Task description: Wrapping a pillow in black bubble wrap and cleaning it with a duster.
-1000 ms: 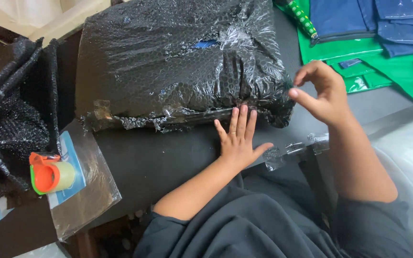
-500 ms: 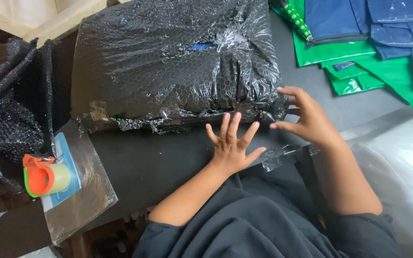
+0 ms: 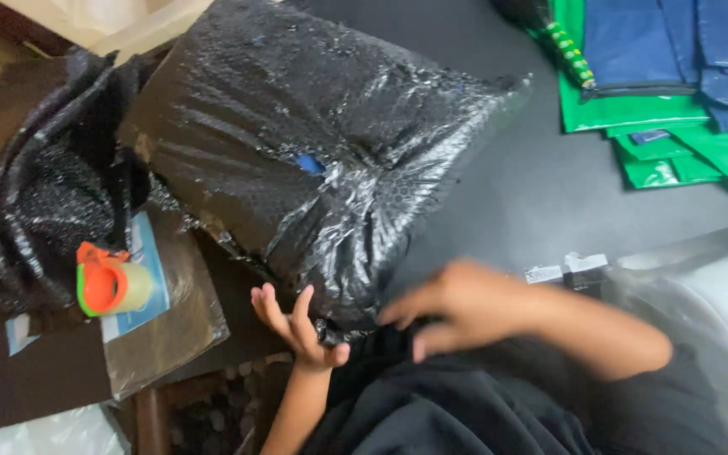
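Bubble-wrapped parcel (image 3: pixel 297 160), black, crinkled, blue spot showing

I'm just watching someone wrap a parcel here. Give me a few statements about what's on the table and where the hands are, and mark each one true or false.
1. The big parcel is wrapped in black bubble wrap. True.
2. The tape dispenser is blue. False: it is orange and green, with a roll of clear tape in it.
3. Both hands are at the parcel's near corner. True: the left hand touches it from the left, and the blurred right hand is beside it.
4. The green and blue pouches lie under the parcel. False: they lie apart, at the far right of the table.
5. The tape dispenser rests on a clear plastic sleeve. True.
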